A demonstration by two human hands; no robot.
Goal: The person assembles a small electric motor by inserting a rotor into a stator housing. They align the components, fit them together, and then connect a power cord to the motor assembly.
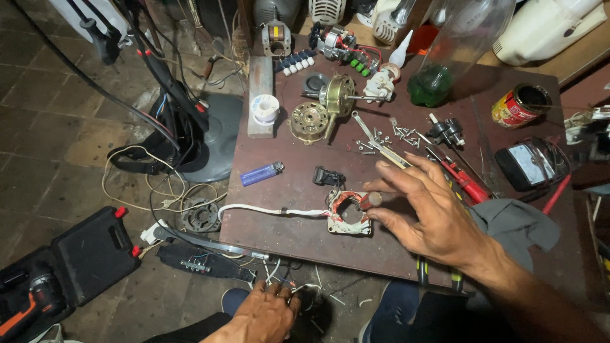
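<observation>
Right hand [427,213] over the table's near part, fingers spread, thumb and index tip pinched on a small round brown piece [373,199] at the right edge of the stator [349,213]. Stator lies flat on the table [298,232], near-centre, squarish white frame with red-copper windings, bore facing up. White cable [267,210] leaves its left side and runs left along the table, so the long axis of stator plus lead goes left-right.

Left hand [267,311] is low, below the near table edge, fingers curled down into a bunch of thin wires [279,279]; whether it actually clamps them, cannot tell.

Just far of the stator: small black switch [328,176]. Left of that, blue lighter [262,173], pointing left-near to right-far. Far centre: brass motor parts [321,114], loose screws [387,134]. Right of the hand: red screwdriver [462,179], grey cloth [515,222]. Far right: red tin [521,105], green-bottomed bottle [438,79]. On the floor at left: open black tool case [76,260].
</observation>
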